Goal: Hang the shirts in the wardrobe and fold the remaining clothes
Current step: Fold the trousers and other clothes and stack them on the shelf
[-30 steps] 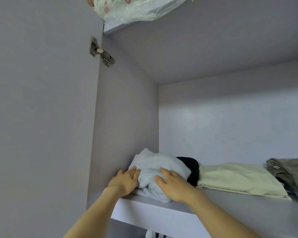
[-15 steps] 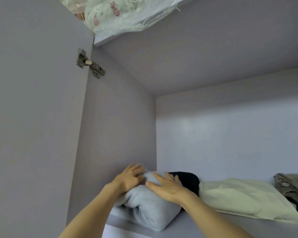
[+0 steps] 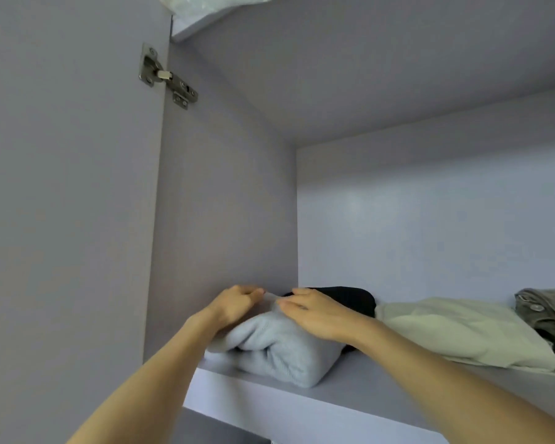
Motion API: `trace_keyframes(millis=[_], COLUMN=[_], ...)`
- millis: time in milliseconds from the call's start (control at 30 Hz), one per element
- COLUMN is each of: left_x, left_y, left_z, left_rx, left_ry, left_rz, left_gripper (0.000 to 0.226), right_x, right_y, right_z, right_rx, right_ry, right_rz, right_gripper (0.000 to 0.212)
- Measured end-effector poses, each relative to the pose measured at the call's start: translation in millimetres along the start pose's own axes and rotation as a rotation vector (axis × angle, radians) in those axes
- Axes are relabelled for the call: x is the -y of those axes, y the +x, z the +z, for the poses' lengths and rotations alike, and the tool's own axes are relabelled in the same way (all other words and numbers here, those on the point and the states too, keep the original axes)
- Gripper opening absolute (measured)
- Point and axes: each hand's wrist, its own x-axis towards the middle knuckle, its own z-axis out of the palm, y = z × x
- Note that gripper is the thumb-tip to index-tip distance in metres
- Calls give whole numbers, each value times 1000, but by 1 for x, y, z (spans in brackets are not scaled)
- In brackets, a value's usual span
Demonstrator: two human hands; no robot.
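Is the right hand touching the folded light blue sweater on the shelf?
Touching. The head view shows the right hand lying on top of the light blue sweater, fingers pressed onto its upper fold with no gap.

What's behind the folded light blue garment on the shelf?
A black folded garment shows behind the light blue knitted garment, partly covered by it and the right hand. Its full extent is hidden.

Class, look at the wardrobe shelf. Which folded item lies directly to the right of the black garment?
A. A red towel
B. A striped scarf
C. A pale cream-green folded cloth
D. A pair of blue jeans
C: the pale cream-green folded cloth lies on the shelf just right of the black garment, with an olive-grey garment further right.
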Motion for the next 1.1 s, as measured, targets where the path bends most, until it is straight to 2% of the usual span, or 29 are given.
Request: trace_keyframes(millis=[100,200,267,400,500,600,700,767,867,967,1100], left_x=[-1,11,19,21,19,20,28,34,40,48,76], left_y=[-29,-55,-63,-50,-43,-64,-114,-157,-233,-314,-470], left_z=[-4,12,26,33,26,8,-15,-25,-26,-13,9], left_rx=[-79,-243,-211,2,33,-198,-295,-287,-301,-312,-210], left_ry=[214,455,414,211,148,107,115,131,86,60,109], left_rz=[124,279,230,29,45,77,17,-23,-50,-139,-381], left_gripper=[36,46,45,46,46,44,47,48,44,38,37], right_x=[13,14,16,24,26,36,58,77,111,139,197], right_y=[-14,-25,-30,-29,-28,-35,-53,-72,-109,-143,-220], right_z=[17,25,28,32,25,20,29,47,87,140,235], right_rx=[36,12,51,149,146,0,-303,-544,-647,-525,-170], right_ry=[-169,-212,-285,-372,-387,-429,-409,-184,182,315,412], right_rz=[-81,51,115,129,144,117,-35,-217,-280,-237,-214], right_gripper=[47,51,52,55,56,53,46,36,24,23,24])
